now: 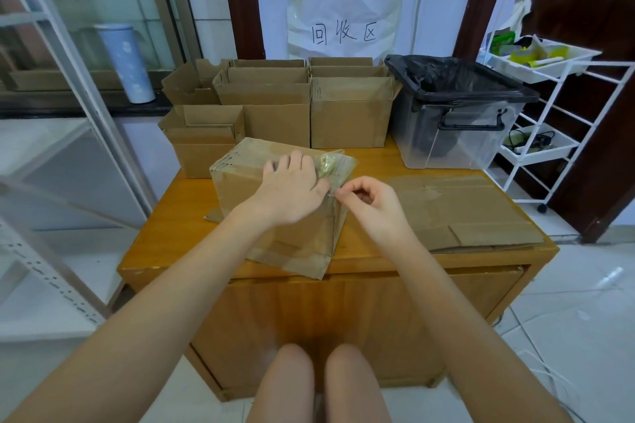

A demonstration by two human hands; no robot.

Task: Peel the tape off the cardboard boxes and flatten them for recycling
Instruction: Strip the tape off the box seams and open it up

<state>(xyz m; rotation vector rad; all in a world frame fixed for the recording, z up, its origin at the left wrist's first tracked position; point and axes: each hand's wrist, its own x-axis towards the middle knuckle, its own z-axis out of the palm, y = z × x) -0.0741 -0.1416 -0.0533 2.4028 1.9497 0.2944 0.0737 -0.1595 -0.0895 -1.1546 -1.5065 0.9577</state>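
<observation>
Clearly the peeling is under way on the box nearest the person. The left hand (292, 187) is lying flat on top of the cardboard box (275, 206), fingers spread and straight, pressing it down on the wooden table (178, 216). The right hand (369, 197) is pinching a strip of clear tape (335, 168) between thumb and forefinger at the box's right top corner, the other fingers curled in; the tape is bunching into a crinkled, yellowish wad just beyond the left fingertips. This box is standing near the table's front edge, its lower flaps splaying out beneath it, so I judge it is not yet flattened.

Just to the right, one flattened box (464, 213) is lying on the table, which suggests one piece is finished, though whether more sheets are lying under it I cannot tell.

Farther back, a cluster of open boxes (275, 106) is waiting, at least five by my count, some nested behind others so the exact number is unclear. Most of the task therefore appears to be remaining.

Beside them on the right, one clear plastic bin (460, 134) lined with a black bag is sitting, likely for the tape. On the wall behind, one handwritten paper sign (343, 31) is hanging.
</observation>
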